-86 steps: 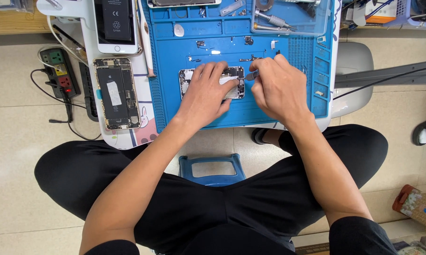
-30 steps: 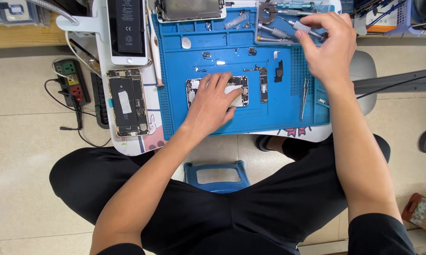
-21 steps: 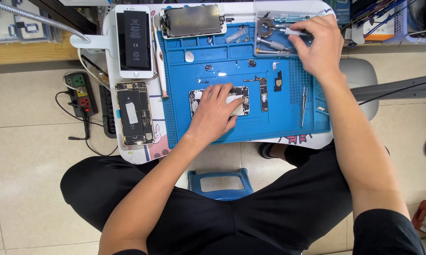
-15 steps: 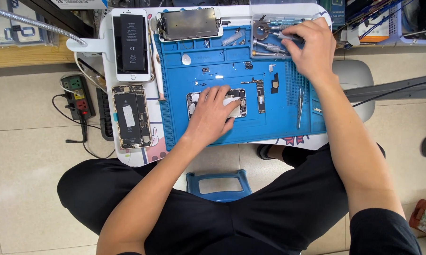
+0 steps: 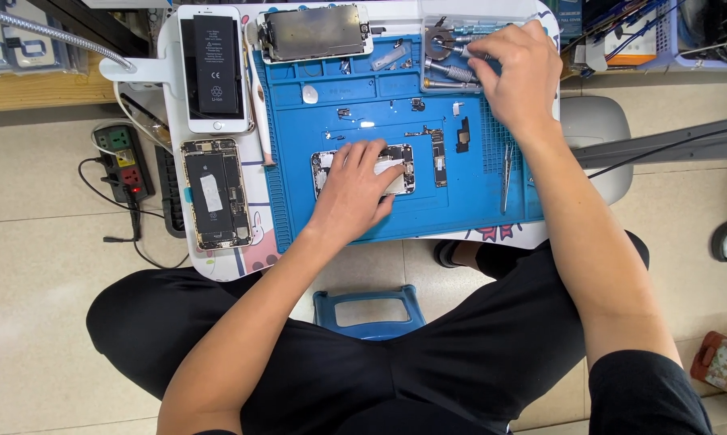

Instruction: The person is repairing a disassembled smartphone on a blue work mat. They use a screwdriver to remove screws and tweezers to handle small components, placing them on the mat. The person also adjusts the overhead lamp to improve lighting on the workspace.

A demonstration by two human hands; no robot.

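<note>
Head view is showing a person sitting at a small white table (image 5: 170, 80) covered by a blue repair mat (image 5: 380, 105). The left hand (image 5: 355, 189) is lying flat, fingers spread slightly, pressing down on an opened phone body (image 5: 401, 165) that is resting near the middle of the mat. The right hand (image 5: 520, 72) is reaching to the mat's far right corner, its fingers curling together around one of the metal screwdrivers (image 5: 452, 74) lying in a clear tray (image 5: 460, 12) there; whether it is actually gripping the tool cannot be told. Tweezers (image 5: 506, 177) are lying on the mat just right of the phone body, with a small circuit board (image 5: 438, 157) between them. A detached screen (image 5: 315, 32) is sitting at the mat's far edge. Left of the mat, a white phone (image 5: 215, 68) with a battery on it and another opened phone (image 5: 212, 193) are lying on the table. A power strip (image 5: 122, 157) is resting on the floor.
</note>
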